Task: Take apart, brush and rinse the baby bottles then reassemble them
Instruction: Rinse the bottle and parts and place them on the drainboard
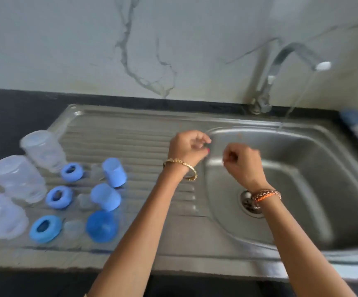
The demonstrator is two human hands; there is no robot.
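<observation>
Three clear bottle bodies (17, 179) stand upside down at the left of the steel drainboard (131, 136). Beside them lie three blue collar rings (59, 197), three clear teats (74, 228) and three blue caps (106, 196). My left hand (187, 147) hovers over the drainboard's right end with curled fingers and nothing visible in it. My right hand (242, 163) hangs over the sink basin (302, 179), its fingers curled as well, holding nothing that I can make out. The frame is blurred by motion.
The tap (281, 67) at the back right runs a thin stream of water into the basin. A blue-handled brush (356, 125) lies on the sink's right rim. The drain (249, 203) sits below my right wrist. Dark counter surrounds the sink.
</observation>
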